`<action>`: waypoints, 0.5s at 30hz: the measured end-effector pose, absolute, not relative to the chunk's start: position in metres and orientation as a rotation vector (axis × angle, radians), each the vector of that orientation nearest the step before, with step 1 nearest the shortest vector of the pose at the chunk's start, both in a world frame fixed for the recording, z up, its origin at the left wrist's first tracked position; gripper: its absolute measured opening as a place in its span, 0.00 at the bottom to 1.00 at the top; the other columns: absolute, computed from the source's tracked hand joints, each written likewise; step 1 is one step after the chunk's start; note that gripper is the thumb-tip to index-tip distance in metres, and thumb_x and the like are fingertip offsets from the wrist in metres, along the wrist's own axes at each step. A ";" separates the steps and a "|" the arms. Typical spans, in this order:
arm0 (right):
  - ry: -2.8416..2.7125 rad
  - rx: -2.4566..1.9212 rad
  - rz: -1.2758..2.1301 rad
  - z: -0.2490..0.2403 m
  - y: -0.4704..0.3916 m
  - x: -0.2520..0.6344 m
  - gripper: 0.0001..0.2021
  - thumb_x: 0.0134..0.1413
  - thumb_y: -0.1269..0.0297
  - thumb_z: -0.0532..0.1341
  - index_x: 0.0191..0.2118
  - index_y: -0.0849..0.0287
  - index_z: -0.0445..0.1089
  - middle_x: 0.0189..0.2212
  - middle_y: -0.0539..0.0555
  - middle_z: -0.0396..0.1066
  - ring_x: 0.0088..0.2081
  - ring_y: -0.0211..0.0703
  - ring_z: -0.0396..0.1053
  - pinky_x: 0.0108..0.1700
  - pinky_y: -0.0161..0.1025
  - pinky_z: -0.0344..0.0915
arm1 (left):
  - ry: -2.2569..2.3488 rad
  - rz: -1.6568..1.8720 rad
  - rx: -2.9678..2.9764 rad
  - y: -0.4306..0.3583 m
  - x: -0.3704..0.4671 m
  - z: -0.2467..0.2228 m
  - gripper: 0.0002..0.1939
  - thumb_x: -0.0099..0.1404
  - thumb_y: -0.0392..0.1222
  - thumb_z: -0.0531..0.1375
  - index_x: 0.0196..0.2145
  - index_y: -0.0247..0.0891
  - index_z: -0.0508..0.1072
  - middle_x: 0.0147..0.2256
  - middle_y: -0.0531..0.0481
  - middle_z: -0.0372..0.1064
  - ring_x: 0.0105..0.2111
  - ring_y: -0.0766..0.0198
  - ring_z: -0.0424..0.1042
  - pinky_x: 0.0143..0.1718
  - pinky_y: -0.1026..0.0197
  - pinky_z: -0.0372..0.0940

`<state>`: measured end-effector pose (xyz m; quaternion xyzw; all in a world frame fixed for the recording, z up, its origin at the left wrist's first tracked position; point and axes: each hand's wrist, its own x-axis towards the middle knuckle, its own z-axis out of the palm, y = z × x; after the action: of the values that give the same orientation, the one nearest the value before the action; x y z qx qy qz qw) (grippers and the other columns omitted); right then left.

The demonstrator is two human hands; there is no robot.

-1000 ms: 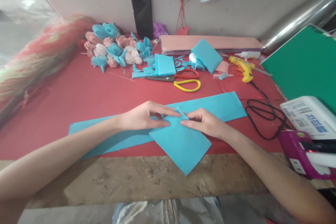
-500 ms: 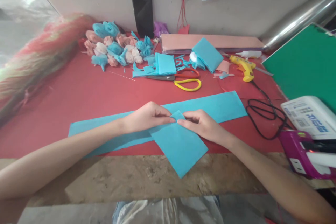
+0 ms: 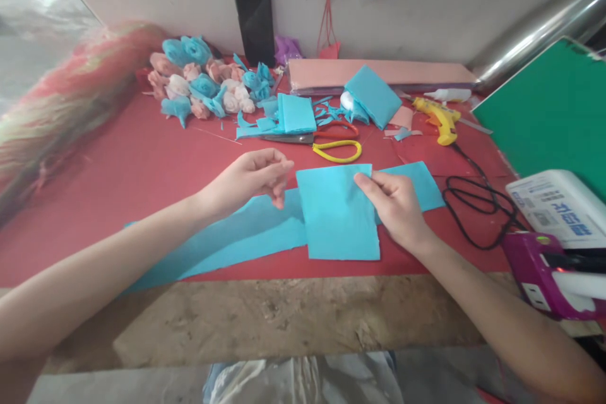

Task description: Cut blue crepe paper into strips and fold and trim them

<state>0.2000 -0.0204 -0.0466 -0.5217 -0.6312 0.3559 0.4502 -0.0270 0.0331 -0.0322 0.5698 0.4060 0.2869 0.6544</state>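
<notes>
Well, in the head view your left forearm (image 3: pixel 118 274) slants up from the lower left, long and nearly straight, and your left hand (image 3: pixel 250 180) ends it just short of the blue square (image 3: pixel 338 221). That hand is turned thumb side up, its fingers loosely bent with only a narrow space between thumb and forefinger, and you hold nothing visible in them. A small gap parts them from the square's left edge.

Your right forearm (image 3: pixel 497 303) comes in from the lower right, angled up and inward. Your right hand (image 3: pixel 395 205) pinches the square near its upper right corner: your thumb lies flat on the face towards you, pointing up and left, while the other fingers curl behind, their tips hidden.

The square is in front of you at the middle, its sides nearly upright in the view, covering part of the long blue strip (image 3: pixel 237 237) on the red tabletop (image 3: pixel 118 183). Whether it touches the strip, you cannot tell from here. Beyond your hands lie the scissors (image 3: pixel 305 139), handles to the right.
</notes>
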 end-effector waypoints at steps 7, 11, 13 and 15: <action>-1.266 -1.290 0.983 -0.051 -0.027 0.195 0.26 0.51 0.47 0.60 0.17 0.56 0.48 0.16 0.43 0.42 0.19 0.31 0.41 0.20 0.34 0.42 | 0.787 0.728 1.177 0.004 -0.010 -0.045 0.20 0.57 0.45 0.65 0.46 0.40 0.69 0.46 0.48 0.70 0.47 0.58 0.68 0.45 0.58 0.63; -1.096 -1.284 1.066 -0.055 -0.030 0.189 0.24 0.50 0.47 0.61 0.18 0.56 0.51 0.15 0.43 0.47 0.18 0.31 0.48 0.20 0.34 0.50 | 0.715 0.615 1.045 -0.005 -0.008 -0.044 0.23 0.59 0.40 0.63 0.52 0.41 0.66 0.40 0.49 0.74 0.37 0.62 0.72 0.37 0.61 0.64; -1.037 -1.232 1.110 -0.057 -0.028 0.189 0.18 0.55 0.49 0.56 0.22 0.55 0.58 0.16 0.45 0.55 0.18 0.34 0.54 0.22 0.35 0.56 | 0.703 0.654 0.969 -0.004 -0.010 -0.040 0.26 0.58 0.37 0.64 0.54 0.40 0.65 0.33 0.52 0.75 0.29 0.67 0.71 0.31 0.66 0.64; -1.097 -1.155 1.072 -0.058 -0.024 0.193 0.11 0.59 0.55 0.51 0.35 0.53 0.66 0.23 0.48 0.66 0.23 0.38 0.64 0.25 0.37 0.62 | 0.737 0.734 0.885 -0.001 -0.012 -0.036 0.30 0.56 0.33 0.65 0.56 0.41 0.62 0.27 0.55 0.73 0.24 0.70 0.69 0.26 0.69 0.61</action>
<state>0.1926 -0.0238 -0.0582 -0.4927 -0.4682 0.4572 0.5736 -0.0117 -0.0012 -0.0364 0.4090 0.3404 0.3390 0.7758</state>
